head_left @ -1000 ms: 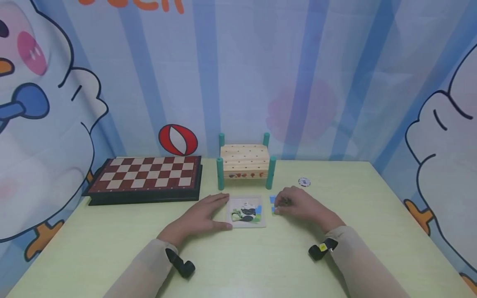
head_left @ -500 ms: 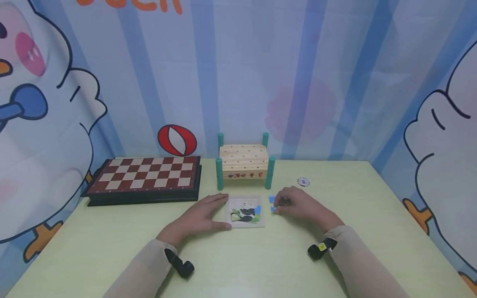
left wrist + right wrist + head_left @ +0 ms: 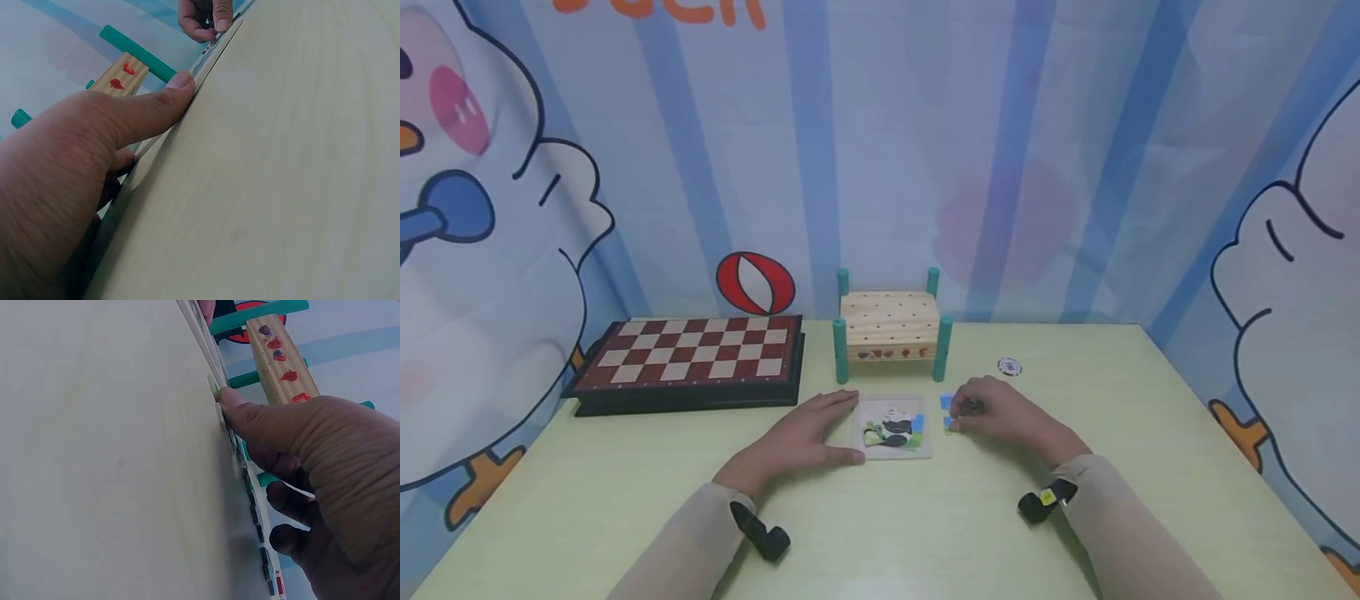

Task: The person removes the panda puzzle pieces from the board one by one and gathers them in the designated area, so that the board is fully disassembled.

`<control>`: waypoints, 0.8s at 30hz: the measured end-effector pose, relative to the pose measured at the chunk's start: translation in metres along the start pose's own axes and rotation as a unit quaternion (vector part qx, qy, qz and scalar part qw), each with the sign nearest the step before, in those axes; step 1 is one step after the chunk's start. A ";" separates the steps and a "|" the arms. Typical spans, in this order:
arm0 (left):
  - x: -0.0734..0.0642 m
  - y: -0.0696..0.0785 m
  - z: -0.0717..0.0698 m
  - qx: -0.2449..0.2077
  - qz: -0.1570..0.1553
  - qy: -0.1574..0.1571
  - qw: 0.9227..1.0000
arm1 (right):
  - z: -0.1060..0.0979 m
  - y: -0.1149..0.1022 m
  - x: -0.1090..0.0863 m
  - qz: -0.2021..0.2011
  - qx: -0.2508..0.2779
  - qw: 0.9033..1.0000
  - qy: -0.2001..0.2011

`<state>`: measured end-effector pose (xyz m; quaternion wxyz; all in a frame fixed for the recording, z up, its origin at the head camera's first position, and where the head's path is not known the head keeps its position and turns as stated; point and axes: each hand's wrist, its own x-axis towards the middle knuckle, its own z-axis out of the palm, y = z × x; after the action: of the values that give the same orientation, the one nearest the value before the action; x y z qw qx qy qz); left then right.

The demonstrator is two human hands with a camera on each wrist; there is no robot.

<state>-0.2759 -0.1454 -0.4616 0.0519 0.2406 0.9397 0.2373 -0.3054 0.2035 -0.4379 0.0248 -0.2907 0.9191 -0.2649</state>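
Observation:
A white-framed puzzle [image 3: 891,452] with a panda picture lies flat on the table in the head view. My left hand [image 3: 805,433] rests at its left side, index fingertip by the upper corner and thumb by the lower one, both fairly straight. Just right of the frame, my right hand [image 3: 996,412] bends its fingers over small blue-and-green puzzle pieces [image 3: 947,402]. The right wrist view has the thumb [image 3: 247,415] against a thin puzzle piece [image 3: 213,386] at table level. The index fingertip's contact is hidden there; the other fingers curl loosely.
A chessboard box [image 3: 692,358] stands at the back left. Behind the puzzle is a small wooden stand [image 3: 891,321] with green posts. A round poker chip [image 3: 1010,367] lies beyond the right hand. A printed cloth [image 3: 880,150] hangs behind the table [image 3: 880,533].
The whole head view shifts very slightly to the left. Both hands, the puzzle and the pieces keep their places relative to each other.

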 end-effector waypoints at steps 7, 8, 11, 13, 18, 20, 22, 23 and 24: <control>-0.001 0.000 0.000 -0.001 -0.002 -0.001 1.000 | 0.000 0.001 -0.001 -0.024 -0.001 1.000 0.014; -0.001 0.000 0.000 0.000 -0.001 0.000 1.000 | 0.000 0.001 -0.001 -0.025 0.001 1.000 0.017; -0.001 0.000 -0.001 0.002 -0.001 -0.001 1.000 | 0.000 -0.001 0.000 -0.027 0.006 0.999 0.023; 0.000 0.001 -0.002 0.003 -0.001 -0.001 1.000 | 0.000 -0.002 0.000 -0.030 0.009 0.999 0.023; -0.001 0.001 -0.003 0.002 0.003 -0.002 1.000 | 0.001 -0.003 0.001 -0.021 0.015 0.999 0.025; -0.001 0.001 -0.003 0.000 0.003 -0.002 1.000 | 0.001 -0.003 0.001 -0.014 0.016 0.999 0.026; -0.001 0.002 -0.003 -0.004 0.005 0.000 1.000 | 0.001 -0.003 0.001 -0.008 0.017 0.999 0.025; -0.001 0.001 -0.002 -0.003 0.005 -0.001 1.000 | 0.001 -0.003 0.001 -0.006 0.016 1.000 0.024; -0.001 0.000 -0.001 -0.002 0.004 -0.001 1.000 | 0.002 -0.003 0.001 -0.004 0.015 1.000 0.023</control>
<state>-0.2751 -0.1461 -0.4601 0.0522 0.2443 0.9384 0.2389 -0.3041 0.2000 -0.4376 0.0071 -0.2875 0.9144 -0.2850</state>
